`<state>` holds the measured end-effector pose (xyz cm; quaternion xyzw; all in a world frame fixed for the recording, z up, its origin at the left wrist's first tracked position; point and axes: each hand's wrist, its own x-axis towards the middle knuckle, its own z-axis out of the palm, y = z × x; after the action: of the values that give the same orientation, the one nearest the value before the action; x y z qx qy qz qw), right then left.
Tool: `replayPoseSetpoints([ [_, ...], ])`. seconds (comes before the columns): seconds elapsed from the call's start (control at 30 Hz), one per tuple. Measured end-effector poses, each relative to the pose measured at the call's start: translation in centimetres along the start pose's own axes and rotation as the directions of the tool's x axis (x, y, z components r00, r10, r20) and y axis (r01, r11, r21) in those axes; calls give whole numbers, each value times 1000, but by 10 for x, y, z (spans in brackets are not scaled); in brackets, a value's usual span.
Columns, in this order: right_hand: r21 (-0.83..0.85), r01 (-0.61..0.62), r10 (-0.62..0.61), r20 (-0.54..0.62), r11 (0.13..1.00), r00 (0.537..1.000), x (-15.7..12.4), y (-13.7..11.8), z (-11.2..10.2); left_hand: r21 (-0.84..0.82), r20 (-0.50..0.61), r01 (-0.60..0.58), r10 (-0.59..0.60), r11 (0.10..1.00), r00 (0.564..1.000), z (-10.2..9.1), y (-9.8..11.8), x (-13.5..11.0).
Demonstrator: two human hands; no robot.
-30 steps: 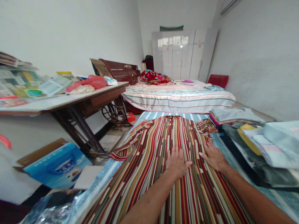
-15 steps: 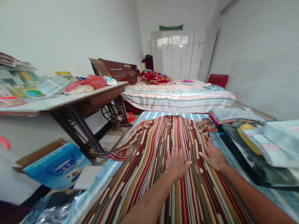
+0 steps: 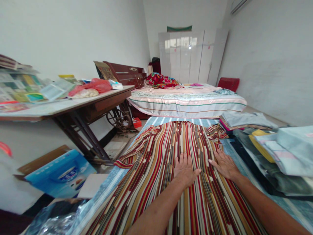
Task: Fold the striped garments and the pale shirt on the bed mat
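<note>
A long striped garment in red, tan, white and brown lies spread on a blue-and-white sheet. Its collar end points away from me, with a sleeve out at either side. My left hand rests flat on its middle, fingers stretched and thumb out. To the right of it, my right hand lies flat near the garment's right edge, fingers spread. Neither hand grips the cloth. The lower end of the garment runs out of view beneath my arms.
Folded clothes are stacked along the right. A table with a treadle base stands left, loaded with bags and boxes. Below it sit a blue carton and clear plastic. Beyond are another bed and a white wardrobe.
</note>
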<state>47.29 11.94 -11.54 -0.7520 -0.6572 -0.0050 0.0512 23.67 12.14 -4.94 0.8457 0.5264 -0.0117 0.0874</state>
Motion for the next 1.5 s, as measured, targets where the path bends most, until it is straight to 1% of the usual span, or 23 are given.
replayPoseSetpoints([
  [0.37,10,-1,1,-2,1000,1000,1,1,2,6,16,2,-3,1000,1000,-4,2,-2],
  [0.5,14,4,-4,-7,1000,1000,0,0,1,16,-4,11,-11,1000,1000,-3,1,-2],
  [0.97,7,3,-3,-8,1000,1000,0,0,2,-3,-18,-1,1,1000,1000,-1,0,-1],
  [1.23,2,6,-6,1,1000,1000,0,-1,-1,9,-2,4,-4,1000,1000,-3,1,-2],
  [1.5,-3,7,-7,5,1000,1000,-1,-2,-5,20,-14,12,-12,1000,1000,-3,1,-2],
])
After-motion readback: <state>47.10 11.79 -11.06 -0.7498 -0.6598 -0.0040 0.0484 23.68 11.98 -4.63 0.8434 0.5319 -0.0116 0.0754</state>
